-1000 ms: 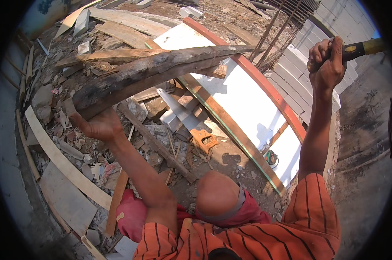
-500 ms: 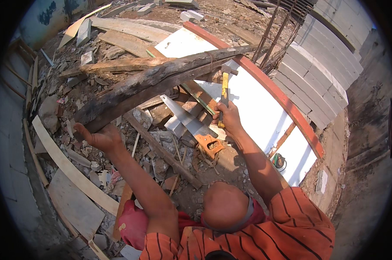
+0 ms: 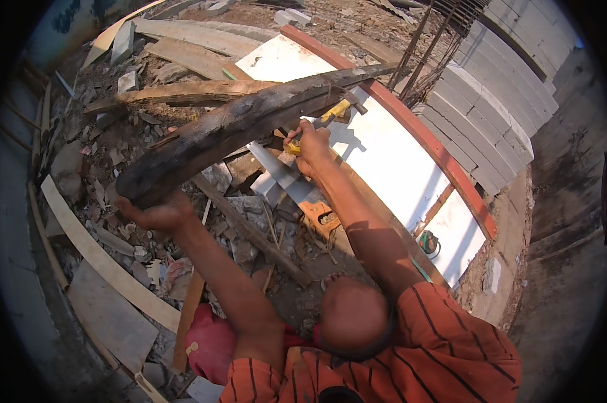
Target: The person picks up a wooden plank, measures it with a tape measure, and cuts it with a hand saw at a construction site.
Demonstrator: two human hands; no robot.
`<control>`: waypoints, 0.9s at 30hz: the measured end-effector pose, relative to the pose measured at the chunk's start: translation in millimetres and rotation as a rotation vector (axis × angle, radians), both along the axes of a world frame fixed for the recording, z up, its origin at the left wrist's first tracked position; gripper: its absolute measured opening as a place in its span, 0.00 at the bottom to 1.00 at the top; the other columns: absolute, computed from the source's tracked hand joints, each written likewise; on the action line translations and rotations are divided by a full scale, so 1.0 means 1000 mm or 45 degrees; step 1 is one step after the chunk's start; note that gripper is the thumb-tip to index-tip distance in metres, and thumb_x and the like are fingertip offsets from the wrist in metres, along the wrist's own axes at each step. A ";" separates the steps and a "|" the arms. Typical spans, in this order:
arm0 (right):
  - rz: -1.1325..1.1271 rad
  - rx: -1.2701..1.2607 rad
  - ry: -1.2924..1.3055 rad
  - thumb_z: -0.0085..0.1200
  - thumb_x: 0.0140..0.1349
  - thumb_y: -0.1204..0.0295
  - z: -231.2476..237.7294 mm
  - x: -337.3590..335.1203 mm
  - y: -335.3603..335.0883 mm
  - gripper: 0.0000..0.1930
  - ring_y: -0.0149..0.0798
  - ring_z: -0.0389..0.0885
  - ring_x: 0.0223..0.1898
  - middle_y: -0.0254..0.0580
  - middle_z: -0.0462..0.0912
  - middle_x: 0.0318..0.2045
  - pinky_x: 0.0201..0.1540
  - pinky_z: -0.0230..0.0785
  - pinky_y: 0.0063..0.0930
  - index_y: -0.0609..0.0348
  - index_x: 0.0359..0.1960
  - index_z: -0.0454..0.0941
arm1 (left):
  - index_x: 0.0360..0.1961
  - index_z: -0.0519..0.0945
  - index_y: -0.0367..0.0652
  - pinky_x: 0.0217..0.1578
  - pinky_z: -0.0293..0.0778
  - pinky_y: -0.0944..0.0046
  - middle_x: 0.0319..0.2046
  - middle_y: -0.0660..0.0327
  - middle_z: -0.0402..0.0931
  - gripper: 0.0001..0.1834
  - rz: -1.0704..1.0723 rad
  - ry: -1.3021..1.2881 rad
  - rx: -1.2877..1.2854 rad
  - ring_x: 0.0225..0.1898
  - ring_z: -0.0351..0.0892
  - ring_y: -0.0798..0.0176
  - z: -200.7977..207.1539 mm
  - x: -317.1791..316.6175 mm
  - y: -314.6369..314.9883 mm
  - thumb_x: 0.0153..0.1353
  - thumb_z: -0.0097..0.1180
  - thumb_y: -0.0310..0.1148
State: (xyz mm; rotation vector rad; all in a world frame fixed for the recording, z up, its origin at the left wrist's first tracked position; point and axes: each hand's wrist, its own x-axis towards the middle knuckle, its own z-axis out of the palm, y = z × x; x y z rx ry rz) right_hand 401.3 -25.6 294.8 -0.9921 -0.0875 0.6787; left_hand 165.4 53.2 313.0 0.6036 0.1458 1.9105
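Brown-black beam point(image 3: 229, 124) at the left grip point(image 3: 157, 213), hammer point(image 3: 335, 113) in the right grip point(image 3: 309, 144)

Left of the left grip, a pale curved strip point(image 3: 95, 252), flat and smooth, crosses jagged rubble point(image 3: 132, 252). The left grip is clasped at the beam's near end, thumb showing, other fingers hidden beneath. From there the beam slants away rightward, passing just beyond the right grip. Its surface looks rough and weathered, its edges uneven. It should handle as heavy and stiff, more splintery than slippery; a palm well under the end looks the surest hold.

Below the right grip lies a handsaw point(image 3: 318, 213), its metal blade thin, its orange handle looped. The right grip is clenched on the hammer's yellow-and-black handle; the head is close to the beam, though contact I cannot tell. Right of this grip stretch a smooth white panel point(image 3: 391, 178), its red border strip point(image 3: 428, 151) and stacked, square-edged grey blocks point(image 3: 478, 127).
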 end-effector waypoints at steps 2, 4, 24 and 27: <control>0.152 -0.064 -0.063 0.47 0.65 0.72 0.000 0.013 -0.021 0.08 0.37 0.70 0.19 0.42 0.71 0.24 0.21 0.68 0.32 0.61 0.33 0.62 | 0.45 0.76 0.38 0.56 0.69 0.48 0.45 0.52 0.76 0.35 0.040 -0.046 -0.076 0.49 0.76 0.50 0.004 0.005 0.000 0.59 0.45 0.63; 0.378 -0.078 -0.011 0.48 0.65 0.71 -0.002 0.035 -0.062 0.06 0.30 0.67 0.18 0.35 0.69 0.23 0.19 0.63 0.23 0.58 0.34 0.65 | 0.44 0.76 0.38 0.55 0.70 0.48 0.45 0.51 0.77 0.35 0.071 -0.033 -0.098 0.48 0.77 0.50 0.003 0.002 0.005 0.59 0.45 0.63; 0.340 -2.051 -2.315 0.53 0.59 0.54 0.050 0.227 -0.130 0.17 0.52 0.82 0.35 0.50 0.83 0.30 0.38 0.73 0.46 0.53 0.39 0.78 | 0.43 0.78 0.41 0.54 0.72 0.44 0.46 0.53 0.77 0.27 0.064 0.108 -0.325 0.50 0.77 0.49 -0.011 -0.028 0.022 0.60 0.45 0.54; 0.362 -2.146 -2.253 0.54 0.58 0.55 0.051 0.298 -0.139 0.16 0.50 0.83 0.36 0.48 0.84 0.32 0.39 0.73 0.45 0.52 0.40 0.80 | 0.44 0.79 0.41 0.54 0.72 0.45 0.46 0.53 0.78 0.26 -0.021 0.106 -0.324 0.49 0.78 0.49 0.000 0.002 0.020 0.60 0.45 0.52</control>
